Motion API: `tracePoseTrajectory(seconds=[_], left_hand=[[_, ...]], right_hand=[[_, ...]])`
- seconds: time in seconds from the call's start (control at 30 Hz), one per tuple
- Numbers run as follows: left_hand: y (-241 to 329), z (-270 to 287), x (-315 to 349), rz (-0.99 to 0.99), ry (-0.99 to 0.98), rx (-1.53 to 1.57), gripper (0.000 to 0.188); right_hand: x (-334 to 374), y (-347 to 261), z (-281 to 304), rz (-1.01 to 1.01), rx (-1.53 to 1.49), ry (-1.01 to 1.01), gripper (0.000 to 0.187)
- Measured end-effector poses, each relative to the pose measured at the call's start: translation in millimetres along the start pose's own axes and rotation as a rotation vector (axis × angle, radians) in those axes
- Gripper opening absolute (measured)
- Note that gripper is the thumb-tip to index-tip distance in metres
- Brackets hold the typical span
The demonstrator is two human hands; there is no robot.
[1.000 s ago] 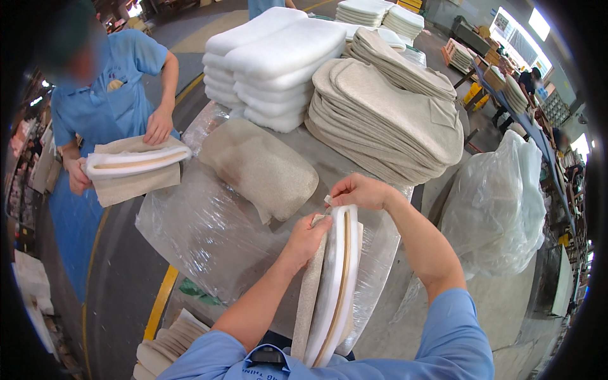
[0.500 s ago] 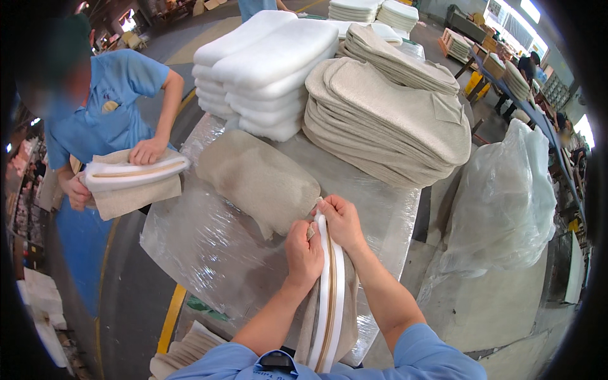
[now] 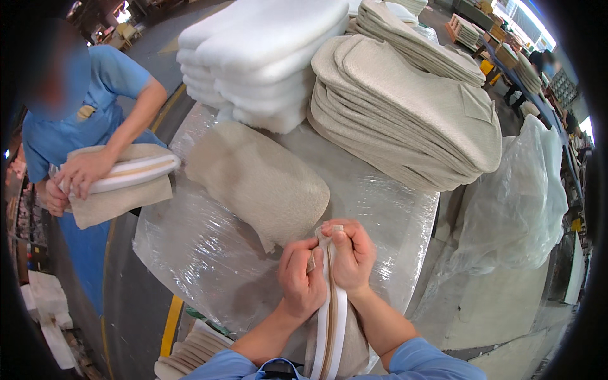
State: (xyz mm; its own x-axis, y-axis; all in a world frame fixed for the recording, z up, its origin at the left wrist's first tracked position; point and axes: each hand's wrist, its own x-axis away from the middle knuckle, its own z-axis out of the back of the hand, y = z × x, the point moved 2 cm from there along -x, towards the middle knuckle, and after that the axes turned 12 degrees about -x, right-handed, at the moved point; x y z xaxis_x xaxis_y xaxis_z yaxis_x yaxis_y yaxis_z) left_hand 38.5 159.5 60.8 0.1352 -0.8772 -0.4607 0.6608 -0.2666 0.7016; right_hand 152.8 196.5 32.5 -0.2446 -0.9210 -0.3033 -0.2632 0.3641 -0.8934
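Note:
My left hand (image 3: 300, 273) and my right hand (image 3: 353, 256) close around the far end of a beige fabric cushion cover (image 3: 356, 339). They pinch the cloth from both sides, thumbs up, and a small flap of it stands up by the right thumb. Between the hands a white padded band (image 3: 341, 316) with a tan strip down its middle runs back toward my body; whether the strip is a zipper I cannot tell. Just beyond my hands a second beige fabric piece (image 3: 259, 180) lies rounded on the plastic-wrapped table (image 3: 209, 253).
White padding slabs (image 3: 266, 38) are piled at the far left of the table, beside a tall stack of beige covers (image 3: 405, 107). A co-worker's hand (image 3: 85, 171) presses on a similar cushion at left. A clear plastic bag (image 3: 513, 196) stands at right.
My hands have come a little nearer to me with the cover's end, and the right thumb now lies along its edge. The co-worker's hand has slid left along their cushion.

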Motion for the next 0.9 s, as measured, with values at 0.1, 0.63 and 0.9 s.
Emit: tracePoseTrajectory(seconds=[0.1,0.63,0.9], left_hand=[[-1,5,2,-0.058,-0.006,0.057,0.003],[-16,6,1,0.502,-0.253,0.478,0.026],[-19,3,9,0.539,-0.349,0.578,0.044]], right_hand=[[3,-5,1,0.095,0.006,-0.040,0.012],[-6,-2,7,0.110,0.147,-0.316,0.010],[-71,-33,22,-0.375,0.102,-0.694,0.029]])
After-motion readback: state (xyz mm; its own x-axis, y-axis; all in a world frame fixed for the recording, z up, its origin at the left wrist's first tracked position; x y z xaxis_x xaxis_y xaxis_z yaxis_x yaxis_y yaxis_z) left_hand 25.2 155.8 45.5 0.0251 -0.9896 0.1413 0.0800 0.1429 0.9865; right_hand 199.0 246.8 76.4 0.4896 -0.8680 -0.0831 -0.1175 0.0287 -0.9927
